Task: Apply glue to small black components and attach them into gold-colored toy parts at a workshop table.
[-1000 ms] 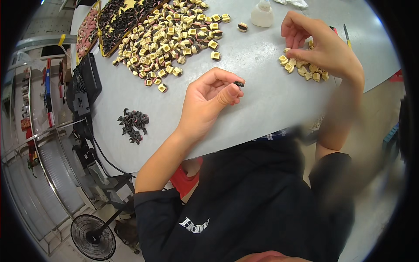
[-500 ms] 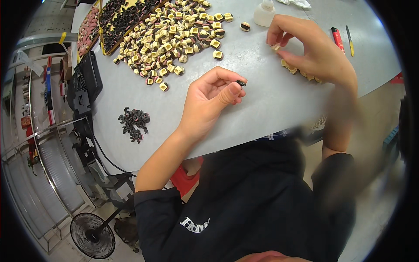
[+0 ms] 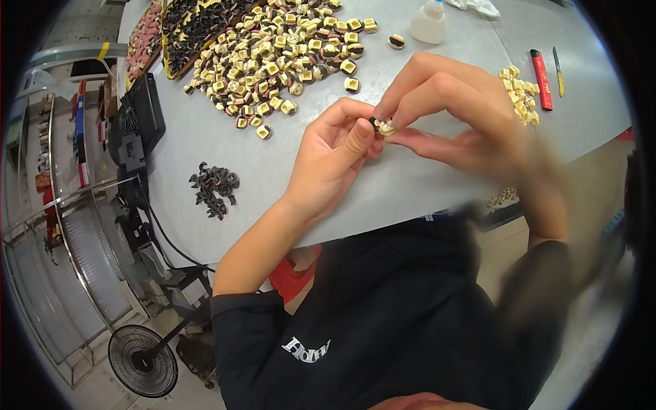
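Observation:
Over the grey table [image 3: 287, 181] my two hands meet. My left hand [image 3: 328, 154] pinches a small black piece [image 3: 374, 123] between thumb and fingers. In the fingertips of my right hand [image 3: 444, 113] is a small cream-coloured piece [image 3: 386, 128], held up against the black one; whether they are joined I cannot tell. Small black curved pieces [image 3: 214, 188] lie in a little heap left of my left forearm. Partly behind my right hand is a heap of cream pieces [image 3: 521, 96]. A large pile of small cream-and-black blocks [image 3: 273, 65] covers the far left of the table.
Trays of black pieces [image 3: 198, 31] and pink pieces [image 3: 145, 37] stand at the far left. A clear squeeze bottle [image 3: 428, 24], a red marker-like stick [image 3: 542, 78] and a thin yellow-handled blade [image 3: 559, 72] lie beyond my right hand. One block [image 3: 396, 41] sits apart near the bottle.
My right hand has come left from the cream heap, bringing a cream piece to my left hand. My left hand still pinches the black piece. The view has shifted slightly.

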Available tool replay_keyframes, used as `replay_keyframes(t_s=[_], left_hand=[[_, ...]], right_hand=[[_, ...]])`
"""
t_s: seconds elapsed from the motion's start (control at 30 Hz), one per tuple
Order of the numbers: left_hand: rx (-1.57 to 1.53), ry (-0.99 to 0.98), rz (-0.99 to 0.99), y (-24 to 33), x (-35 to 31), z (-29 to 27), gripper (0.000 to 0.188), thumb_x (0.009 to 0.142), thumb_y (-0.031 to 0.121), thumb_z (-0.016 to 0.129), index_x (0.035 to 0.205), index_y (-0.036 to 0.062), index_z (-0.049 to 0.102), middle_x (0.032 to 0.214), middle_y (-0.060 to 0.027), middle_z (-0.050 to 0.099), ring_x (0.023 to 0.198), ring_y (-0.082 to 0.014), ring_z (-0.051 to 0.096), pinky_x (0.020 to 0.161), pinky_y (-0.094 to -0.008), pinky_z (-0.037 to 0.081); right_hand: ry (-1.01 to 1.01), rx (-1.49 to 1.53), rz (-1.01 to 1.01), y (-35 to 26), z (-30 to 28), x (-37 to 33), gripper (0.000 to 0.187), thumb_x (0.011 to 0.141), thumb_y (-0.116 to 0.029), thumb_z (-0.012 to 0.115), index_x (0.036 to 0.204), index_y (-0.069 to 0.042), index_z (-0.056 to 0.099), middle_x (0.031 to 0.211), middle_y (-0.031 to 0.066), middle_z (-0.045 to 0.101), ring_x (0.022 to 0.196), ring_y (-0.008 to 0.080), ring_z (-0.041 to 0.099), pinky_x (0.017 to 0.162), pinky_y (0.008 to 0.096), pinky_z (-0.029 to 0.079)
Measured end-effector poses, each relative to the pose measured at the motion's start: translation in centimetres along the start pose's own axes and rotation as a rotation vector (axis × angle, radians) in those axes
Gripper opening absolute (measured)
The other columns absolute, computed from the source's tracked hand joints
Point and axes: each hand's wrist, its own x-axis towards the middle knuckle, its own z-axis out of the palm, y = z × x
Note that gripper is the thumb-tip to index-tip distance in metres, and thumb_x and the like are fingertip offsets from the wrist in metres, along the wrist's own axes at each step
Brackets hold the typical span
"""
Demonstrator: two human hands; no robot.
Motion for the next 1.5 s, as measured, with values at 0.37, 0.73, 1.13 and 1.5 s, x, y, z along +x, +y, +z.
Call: replay_keyframes(t_s=[0.37, 0.73, 1.13, 1.5], left_hand=[[-0.085, -0.035, 0.062, -0.3, 0.3, -0.3, 0.026, 0.089, 0.029, 0.059, 0.103, 0.0064, 0.055, 0.094, -0.0008, 0.058, 0.083, -0.0086, 0.050, 0.075, -0.0235, 0.040], [0.230, 0.209, 0.260, -0.8, -0.1, 1.3, 0.036, 0.089, 0.012, 0.061, 0.121, -0.0040, 0.053, 0.098, -0.0047, 0.060, 0.085, -0.0091, 0.055, 0.080, -0.0245, 0.045], [0.249, 0.167, 0.363, -0.7, 0.0, 0.2, 0.026, 0.092, 0.016, 0.057, 0.108, -0.0045, 0.057, 0.094, -0.0048, 0.057, 0.083, -0.0106, 0.053, 0.076, -0.0244, 0.044], [0.318, 0.145, 0.375, -0.4, 0.0, -0.2, 0.026, 0.093, 0.018, 0.056, 0.109, -0.0028, 0.057, 0.094, -0.0054, 0.058, 0.083, -0.0102, 0.053, 0.075, -0.0242, 0.043]], right_hand=[[0.076, -0.140, -0.133, 0.8, 1.2, -0.1, 0.033, 0.062, 0.007, 0.074, 0.087, -0.003, 0.055, 0.082, 0.0126, 0.062, 0.071, 0.0231, 0.063, 0.059, 0.0293, 0.052], [0.064, -0.218, -0.163, 1.8, 1.6, -0.5, 0.028, 0.067, 0.005, 0.073, 0.088, -0.001, 0.055, 0.083, 0.0143, 0.062, 0.071, 0.0232, 0.064, 0.060, 0.0288, 0.053], [0.065, -0.162, -0.137, 1.5, 1.8, -0.5, 0.029, 0.068, 0.007, 0.072, 0.090, -0.002, 0.055, 0.084, 0.0144, 0.062, 0.071, 0.0236, 0.063, 0.060, 0.0285, 0.053], [0.078, -0.165, -0.087, 1.3, 1.3, -0.4, 0.034, 0.066, 0.007, 0.074, 0.091, -0.003, 0.053, 0.084, 0.0144, 0.062, 0.072, 0.0230, 0.062, 0.059, 0.0286, 0.052]])
